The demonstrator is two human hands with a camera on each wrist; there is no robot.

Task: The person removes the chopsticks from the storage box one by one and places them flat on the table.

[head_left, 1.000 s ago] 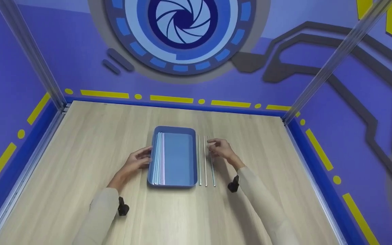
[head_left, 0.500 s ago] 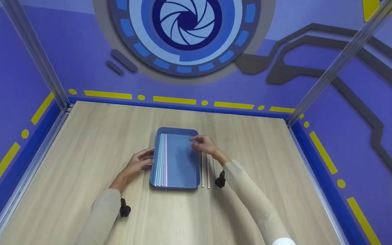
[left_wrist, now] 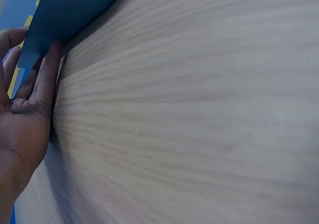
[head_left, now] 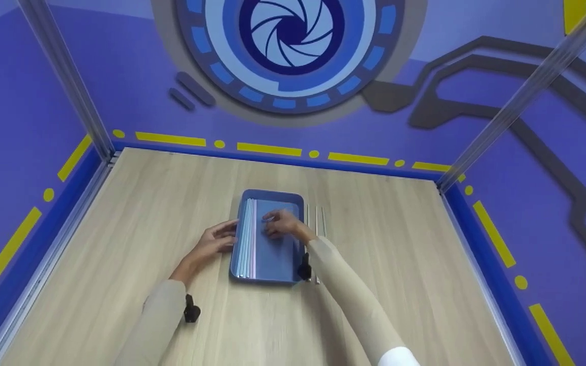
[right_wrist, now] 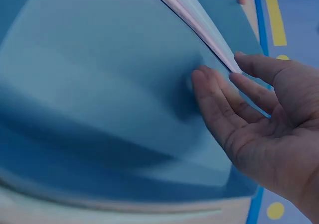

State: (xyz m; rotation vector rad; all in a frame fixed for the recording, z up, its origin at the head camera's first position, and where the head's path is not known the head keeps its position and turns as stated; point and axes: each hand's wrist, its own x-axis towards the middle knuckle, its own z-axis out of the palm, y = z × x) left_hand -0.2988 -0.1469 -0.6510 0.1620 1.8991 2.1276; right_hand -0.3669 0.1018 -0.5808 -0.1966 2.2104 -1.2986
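A blue rectangular tray (head_left: pixel 275 264) lies on the wooden table. Along its left side are several thin, straw-like light blue sticks (head_left: pixel 244 239), with a pink stick (head_left: pixel 254 249) at their right edge. My left hand (head_left: pixel 216 240) rests against the tray's left wall; in the left wrist view its fingers (left_wrist: pixel 49 77) are mostly straight along the outside. Over the tray's middle, my right hand (head_left: pixel 282 223) holds nothing visible. In the right wrist view its thumb and fingers (right_wrist: pixel 212 94) are apart, close to the pink stick's end; I cannot tell whether they touch it.
Just right of the tray, three thin sticks (head_left: pixel 317 218) lie side by side on the table (head_left: pixel 374 244), partly hidden by the right forearm. Blue-purple panels (head_left: pixel 354 137) with metal corner posts stand around the table's back and sides.
My right hand has moved left from the sticks beside the tray to above the tray's middle. My left hand stays at the tray's left wall. The head view has shifted slightly.
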